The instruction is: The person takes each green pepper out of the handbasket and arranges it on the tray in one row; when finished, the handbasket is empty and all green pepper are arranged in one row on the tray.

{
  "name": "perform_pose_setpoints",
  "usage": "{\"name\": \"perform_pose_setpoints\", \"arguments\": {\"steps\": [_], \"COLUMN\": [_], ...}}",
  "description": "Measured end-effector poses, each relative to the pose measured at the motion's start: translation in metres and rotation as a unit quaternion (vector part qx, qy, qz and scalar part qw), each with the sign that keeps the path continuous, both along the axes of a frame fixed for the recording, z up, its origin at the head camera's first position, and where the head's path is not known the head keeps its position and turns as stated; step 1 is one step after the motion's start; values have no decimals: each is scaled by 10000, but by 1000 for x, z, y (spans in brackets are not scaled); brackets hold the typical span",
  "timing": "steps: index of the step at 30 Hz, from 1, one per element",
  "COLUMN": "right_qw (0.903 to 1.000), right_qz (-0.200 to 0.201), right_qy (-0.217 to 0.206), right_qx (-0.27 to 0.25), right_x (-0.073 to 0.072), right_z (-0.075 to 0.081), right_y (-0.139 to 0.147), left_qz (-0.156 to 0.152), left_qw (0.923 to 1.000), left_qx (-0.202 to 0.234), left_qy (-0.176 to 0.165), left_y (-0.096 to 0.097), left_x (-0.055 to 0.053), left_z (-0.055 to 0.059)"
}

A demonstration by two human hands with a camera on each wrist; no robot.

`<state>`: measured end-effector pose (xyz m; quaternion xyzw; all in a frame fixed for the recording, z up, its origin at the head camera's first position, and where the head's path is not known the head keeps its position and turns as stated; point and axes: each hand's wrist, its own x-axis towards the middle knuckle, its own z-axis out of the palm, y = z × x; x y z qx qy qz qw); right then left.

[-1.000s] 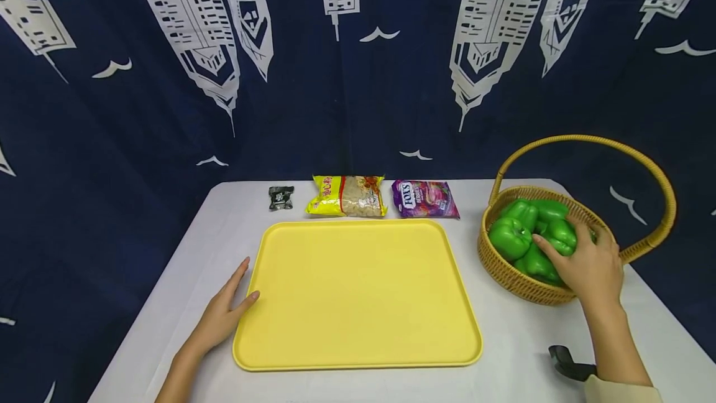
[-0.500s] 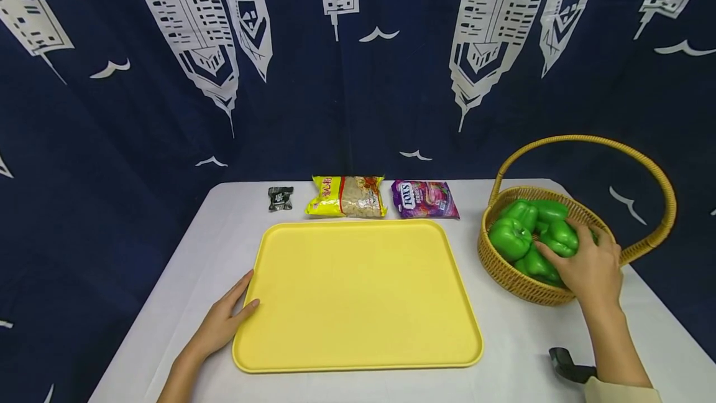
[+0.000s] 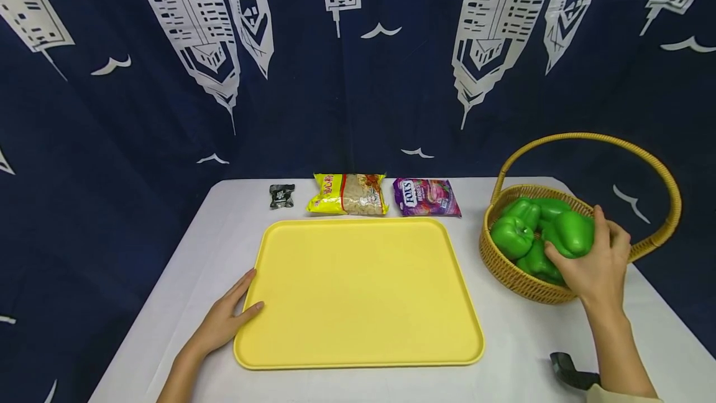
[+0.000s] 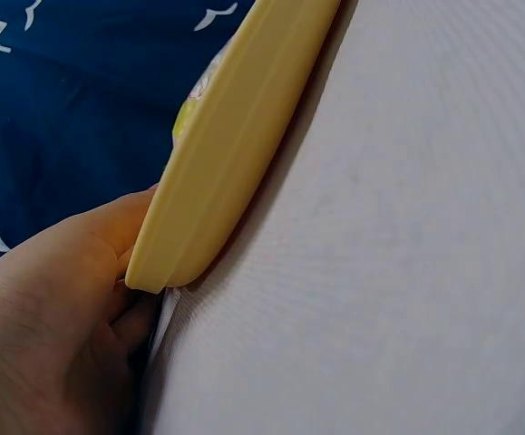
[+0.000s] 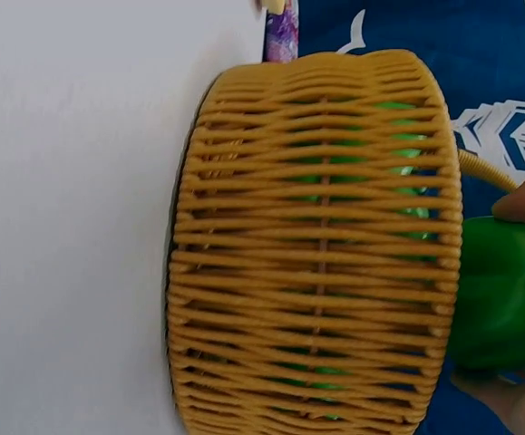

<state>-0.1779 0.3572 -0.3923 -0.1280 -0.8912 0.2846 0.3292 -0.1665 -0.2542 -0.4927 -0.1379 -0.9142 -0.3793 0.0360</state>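
Lettering on the purple bag (image 3: 427, 197), just beyond the tray's far edge toward its right end, read FOX'S in white; the smaller print beside it was too fine to make out surely. Left of that bag, beyond the middle of the tray (image 3: 358, 297), a yellow bag (image 3: 349, 194) with a clear window carried red Chinese characters. Beyond the tray's far left corner, a small black packet (image 3: 281, 196) bore pale marks too small to read.

Right of the tray and apart from it stood a basket (image 3: 517, 280) with a tall handle. There the right hand (image 3: 601, 266) gripped a green pepper (image 3: 574, 234), which sat between the thumb on its near side and the fingers on its far right side. The right wrist view showed this pepper above the basket's rim; other peppers (image 3: 511, 237) lay inside.

At the tray's left edge, the left hand (image 3: 217, 323) rested with fingers extended along the outside and thumb over the rim, not clenched.
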Motion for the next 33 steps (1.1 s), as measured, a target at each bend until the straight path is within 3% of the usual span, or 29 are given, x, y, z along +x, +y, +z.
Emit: {"name": "perform_pose_setpoints", "arguments": {"steps": [5,14,24,33], "right_qw": [9979,9901,9886,9893], "right_qz": [256,646,1011,1066], "right_qy": [571,1239,1112,983], "right_qx": [-143,-90,-65,-131], "right_x": [1,2,2,3], "right_z": [1,6,8,5], "right_y": [-7,-20,-35,-44], "left_qz": [24,37,43,17], "left_qw": [10000,9999,9999,10000], "left_qx": [-4,27,8,-11], "left_qy": [1,-102,-108,-40], "left_y": [0,0,-2,-1], "left_x": [0,1,0,-1], "left_z": [-1,0,-1,-1]}}
